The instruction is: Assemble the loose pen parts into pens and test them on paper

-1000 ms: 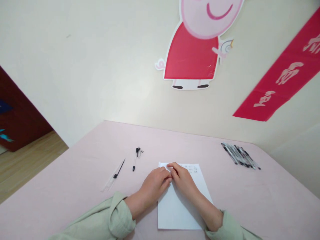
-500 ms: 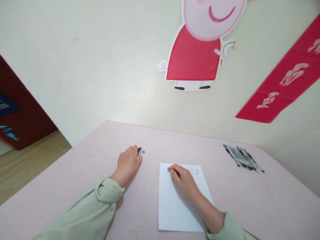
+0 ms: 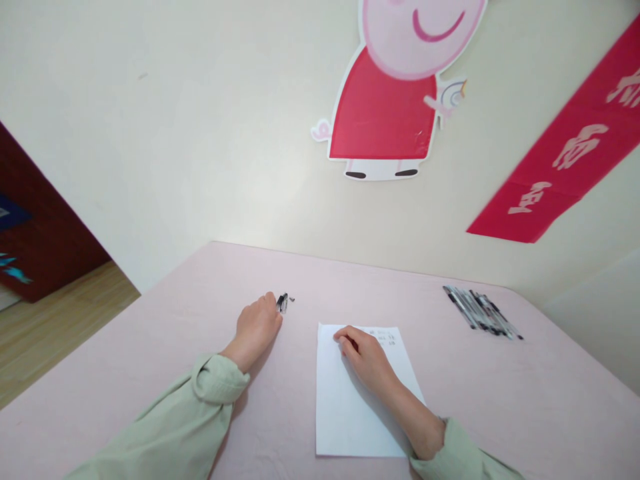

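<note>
My left hand [image 3: 257,330] rests on the table at left of centre, its fingers bent and close together. Right at its fingertips lie small black and clear pieces [image 3: 283,303] that look like pen parts. What is under the fingers is hidden. My right hand [image 3: 367,357] lies on a white sheet of paper [image 3: 345,420], fingers curled in and the thumb near the forefinger. No pen shows in it. Dark handwriting [image 3: 385,337] stands near the top right of the sheet, partly covered by this hand.
A loose pile of pens [image 3: 483,312], clear with black ends, lies at the back right of the pink-covered table [image 3: 240,267]. A tiny dark piece [image 3: 292,299] lies beyond the left hand. The wall behind carries a cartoon pig cutout [image 3: 385,107] and a red banner [image 3: 555,160].
The small black pieces now show a little farther to the right of my left fingertips. My right hand keeps its place on the paper. The whole view has shifted slightly.
</note>
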Demonstrator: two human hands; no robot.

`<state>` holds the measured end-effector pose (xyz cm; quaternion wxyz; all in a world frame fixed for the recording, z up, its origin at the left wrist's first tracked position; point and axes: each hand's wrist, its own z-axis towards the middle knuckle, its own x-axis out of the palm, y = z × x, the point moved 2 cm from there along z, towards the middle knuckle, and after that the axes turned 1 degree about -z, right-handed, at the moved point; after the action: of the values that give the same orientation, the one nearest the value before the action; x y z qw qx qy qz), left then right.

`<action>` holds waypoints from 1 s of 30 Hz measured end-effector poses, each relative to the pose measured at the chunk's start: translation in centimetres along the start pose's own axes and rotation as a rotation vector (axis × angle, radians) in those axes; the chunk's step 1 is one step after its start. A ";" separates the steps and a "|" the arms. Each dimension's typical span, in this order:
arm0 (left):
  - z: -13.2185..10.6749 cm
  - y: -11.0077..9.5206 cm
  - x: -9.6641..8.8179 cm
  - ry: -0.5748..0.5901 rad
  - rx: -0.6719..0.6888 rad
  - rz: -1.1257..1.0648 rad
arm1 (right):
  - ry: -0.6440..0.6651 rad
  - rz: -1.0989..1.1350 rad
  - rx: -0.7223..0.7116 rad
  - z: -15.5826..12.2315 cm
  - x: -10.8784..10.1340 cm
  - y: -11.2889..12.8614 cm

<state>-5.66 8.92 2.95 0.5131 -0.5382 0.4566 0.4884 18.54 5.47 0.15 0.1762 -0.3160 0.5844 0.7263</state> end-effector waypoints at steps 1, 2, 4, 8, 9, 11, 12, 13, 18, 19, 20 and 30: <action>0.0 0.0 0.0 0.009 -0.010 0.000 | 0.000 -0.001 -0.001 0.0 0.0 0.0; 0.1 0.0 -0.1 0.018 -0.017 -0.001 | 0.001 -0.001 -0.002 0.0 0.0 -0.1; 0.2 0.0 -0.1 0.028 -0.032 -0.006 | 0.005 -0.003 -0.002 0.1 0.0 -0.1; 0.3 0.2 0.1 0.033 -0.051 -0.024 | 0.011 -0.004 0.007 0.1 0.1 -0.1; 0.3 0.4 0.1 0.031 -0.055 -0.031 | 0.010 -0.002 0.006 0.0 0.1 -0.1; 0.4 0.7 0.1 0.021 -0.064 -0.045 | 0.008 0.003 0.002 0.0 0.1 -0.1; 0.4 0.8 0.1 0.014 -0.071 -0.048 | 0.007 0.005 0.001 0.0 0.1 -0.1; 0.4 0.9 0.0 0.001 -0.080 -0.055 | 0.006 0.007 0.003 0.0 0.0 -0.1; 0.2 -0.5 -0.3 -0.046 -0.008 -0.410 | -0.006 0.097 0.001 0.2 0.0 0.1; -0.1 -1.3 -0.1 -0.017 0.039 -0.483 | -0.010 0.138 -0.002 0.3 0.1 0.3; -0.4 -2.1 0.2 0.013 0.082 -0.521 | -0.009 0.184 0.002 0.4 0.2 0.5; -4.3 -7.2 2.5 0.160 0.404 -0.824 | 0.059 0.628 0.166 1.0 1.6 0.8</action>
<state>2.03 5.11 1.26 0.7220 -0.6000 0.3291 0.1021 16.58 6.08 -0.16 -0.0480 -0.1258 0.7155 0.6855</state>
